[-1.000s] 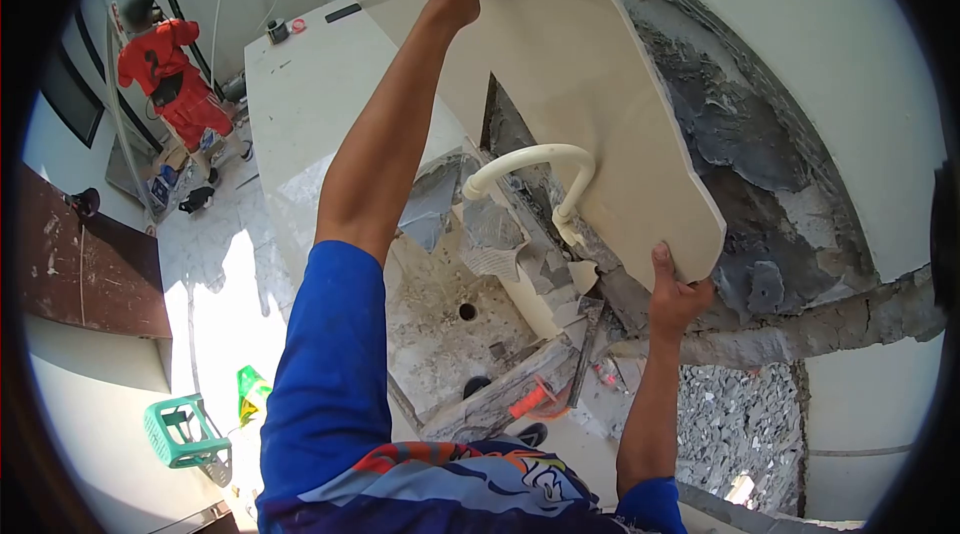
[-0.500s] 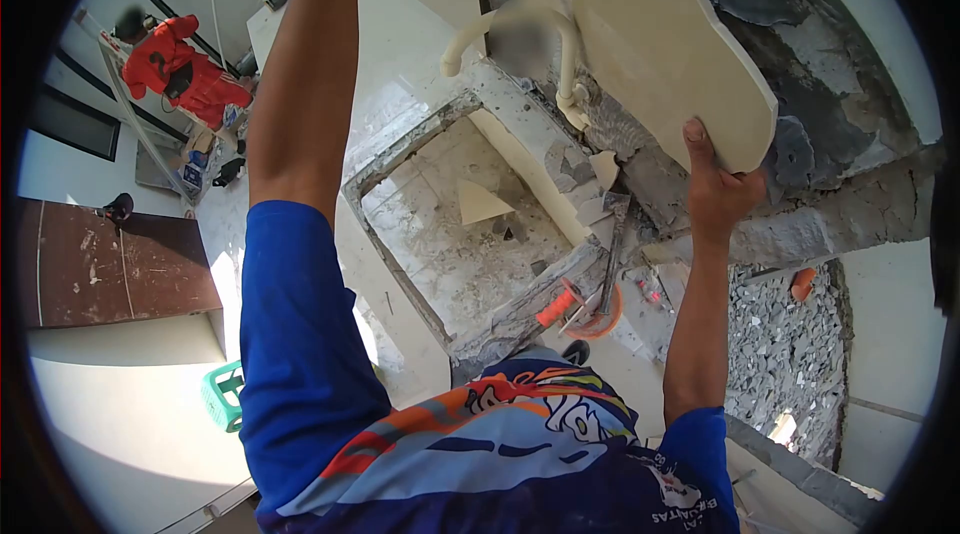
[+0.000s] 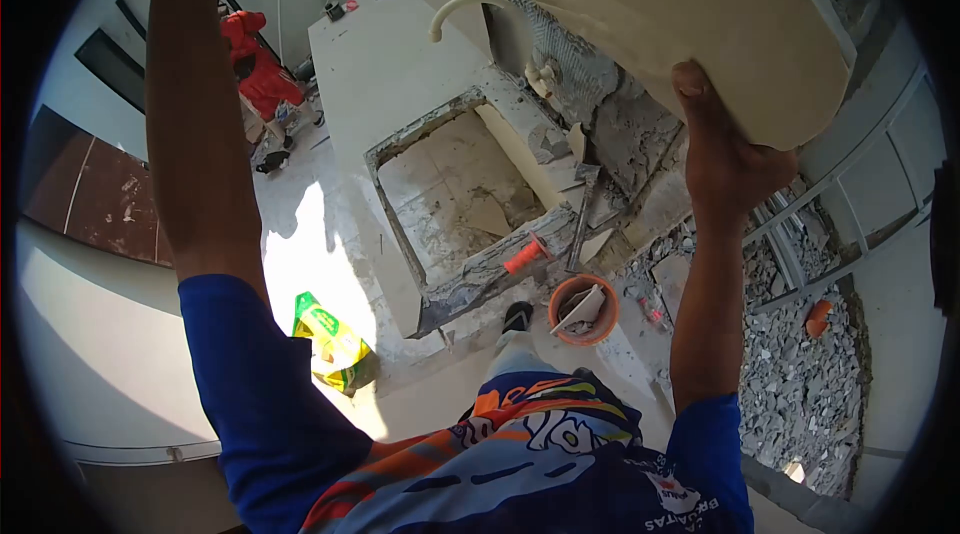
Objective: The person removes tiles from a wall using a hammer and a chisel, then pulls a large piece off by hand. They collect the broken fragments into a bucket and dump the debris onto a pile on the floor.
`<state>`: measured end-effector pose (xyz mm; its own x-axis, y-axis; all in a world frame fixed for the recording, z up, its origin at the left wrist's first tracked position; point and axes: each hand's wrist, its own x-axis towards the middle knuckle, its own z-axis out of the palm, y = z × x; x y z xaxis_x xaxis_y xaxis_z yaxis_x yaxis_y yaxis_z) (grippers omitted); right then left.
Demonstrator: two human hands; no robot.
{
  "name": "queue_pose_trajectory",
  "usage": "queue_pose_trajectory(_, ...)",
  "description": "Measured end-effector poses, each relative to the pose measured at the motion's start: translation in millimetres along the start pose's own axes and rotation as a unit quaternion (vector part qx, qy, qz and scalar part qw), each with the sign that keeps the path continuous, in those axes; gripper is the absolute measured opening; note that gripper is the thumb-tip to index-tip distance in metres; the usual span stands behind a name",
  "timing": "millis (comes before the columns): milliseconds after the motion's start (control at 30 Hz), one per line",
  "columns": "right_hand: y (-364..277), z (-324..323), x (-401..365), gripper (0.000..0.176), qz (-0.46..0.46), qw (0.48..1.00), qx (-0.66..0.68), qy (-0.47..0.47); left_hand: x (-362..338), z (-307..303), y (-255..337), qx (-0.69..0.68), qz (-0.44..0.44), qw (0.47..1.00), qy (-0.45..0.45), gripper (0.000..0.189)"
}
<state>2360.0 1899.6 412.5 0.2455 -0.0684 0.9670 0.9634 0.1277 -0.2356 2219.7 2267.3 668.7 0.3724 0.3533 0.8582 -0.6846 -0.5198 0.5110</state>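
My right hand [image 3: 735, 159] is closed on the lower edge of a large beige tile [image 3: 690, 9], its thumb lying on the near face. The tile is raised at the upper right, and its top runs out of view. My left arm [image 3: 195, 104] reaches up past the top edge of the view, so that hand is hidden. Below the tile, a cream curved tap [image 3: 470, 0] rises near a patch of ridged grey mortar [image 3: 570, 49]. A hammer [image 3: 583, 214] lies by the broken edge of a square opening whose rim [image 3: 395, 234] is rough.
An orange bucket [image 3: 556, 319] holds broken pieces, near a spool of red-orange string [image 3: 526, 254]. Grey rubble [image 3: 800, 384] covers the ground at right, beside a metal frame [image 3: 850, 184]. A yellow-green bag [image 3: 335, 344] stands at left. A person in red [image 3: 265, 74] works behind.
The tile and my right hand have moved up and right in view. My left arm has shifted left. The view has shifted, showing the bucket more fully and the yellow-green bag.
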Motion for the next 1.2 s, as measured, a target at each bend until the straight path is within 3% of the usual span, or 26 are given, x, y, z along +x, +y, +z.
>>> queue_pose_trajectory(67, -20.3, -36.6, 8.1, 0.020, 0.016, 1.000, 0.017, 0.011, -5.2, 16.7, 60.6, 0.019, -0.013, 1.000, -0.001, 0.080)
queue_pose_trajectory(100, -27.5, -54.6, 9.6, 0.019, 0.030, 0.999, 0.036, 0.019, -23.3, 43.0, 94.8, 0.015, 0.021, 0.999, -0.046, 0.060)
queue_pose_trajectory(200, -42.4, -107.7, 8.4, 0.026, 0.126, 0.981, 0.135, 0.057, -62.5, 95.8, 160.7, 0.110, 0.135, 0.985, -0.019, 0.075)
queue_pose_trajectory(233, -47.6, -129.1, 4.4, 0.030, 0.184, 0.967, 0.165, 0.066, -54.5, 71.6, 193.4, 0.169, 0.039, 0.979, -0.104, 0.075)
queue_pose_trajectory(267, -51.6, -147.5, 3.8, 0.035, 0.244, 0.947, 0.193, 0.074, -57.1, 56.9, 217.7, 0.187, 0.022, 0.978, -0.094, 0.075)
queue_pose_trajectory(333, -58.0, -181.3, 3.0, 0.031, 0.270, 0.924, 0.253, 0.095, -73.8, 30.3, 233.9, 0.216, -0.027, 0.972, -0.085, 0.077)
queue_pose_trajectory(367, -60.9, -199.7, -2.0, 0.030, 0.288, 0.911, 0.274, 0.109, -82.8, 25.4, 227.1, 0.224, -0.058, 0.969, -0.087, 0.079)
queue_pose_trajectory(433, -61.4, -240.5, -17.0, 0.032, 0.316, 0.891, 0.323, 0.046, -94.5, 51.7, 186.7, 0.223, -0.137, 0.958, -0.114, 0.083)
queue_pose_trajectory(467, -60.4, -263.5, -27.5, 0.034, 0.334, 0.879, 0.339, 0.024, -147.5, 104.1, 192.8, 0.143, -0.205, 0.968, -0.008, 0.077)
queue_pose_trajectory(500, -62.8, -286.2, -39.5, 0.036, 0.380, 0.864, 0.331, 0.000, -188.3, 127.8, 190.0, 0.161, -0.229, 0.960, 0.012, 0.075)
queue_pose_trajectory(533, -62.6, -308.6, -53.1, 0.037, 0.427, 0.845, 0.322, -0.022, -216.4, 113.4, 177.8, 0.073, -0.285, 0.955, -0.039, 0.078)
queue_pose_trajectory(567, -62.1, -328.8, -66.4, 0.037, 0.473, 0.820, 0.319, -0.046, -246.0, 98.8, 162.1, 0.157, -0.302, 0.937, -0.076, 0.080)
queue_pose_trajectory(633, -54.8, -363.0, -93.5, 0.047, 0.540, 0.792, 0.271, -0.089, -316.1, 118.9, 140.6, 0.061, -0.388, 0.919, -0.042, 0.077)
queue_pose_trajectory(667, -54.4, -378.9, -112.2, 0.052, 0.578, 0.775, 0.240, -0.091, -348.8, 145.0, 132.1, 0.074, -0.434, 0.897, 0.030, 0.075)
queue_pose_trajectory(767, -43.1, -414.2, -163.4, 0.067, 0.667, 0.719, 0.167, -0.101, -429.7, 180.1, 87.5, 0.056, -0.570, 0.818, -0.047, 0.071)
queue_pose_trajectory(867, -22.6, -445.7, -248.5, 0.075, 0.766, 0.614, 0.141, -0.129, -501.5, 206.3, 46.7, 0.035, -0.692, 0.718, -0.066, 0.062)
queue_pose_trajectory(900, -16.4, -452.3, -279.9, 0.076, 0.795, 0.573, 0.135, -0.145, -526.1, 210.3, 32.2, 0.029, -0.701, 0.707, -0.094, 0.058)
queue_pose_trajectory(1000, 4.0, -447.8, -381.8, 0.076, 0.818, 0.548, 0.084, -0.152, -591.7, 219.2, -3.1, 0.004, -0.760, 0.643, -0.089, 0.049)
queue_pose_trajectory(1100, 35.7, -432.4, -493.6, 0.080, 0.898, 0.418, 0.047, -0.128, -651.0, 214.6, -23.4, 0.063, -0.824, 0.561, -0.054, 0.040)
queue_pose_trajectory(1133, 46.5, -423.6, -536.5, 0.078, 0.893, 0.412, 0.026, -0.183, -667.1, 213.6, -26.3, 0.087, -0.840, 0.534, -0.039, 0.038)
queue_pose_trajectory(1200, 68.1, -408.2, -612.6, 0.077, 0.869, 0.400, -0.018, -0.291, -696.6, 223.7, -23.0, 0.077, -0.827, 0.556, 0.041, 0.035)
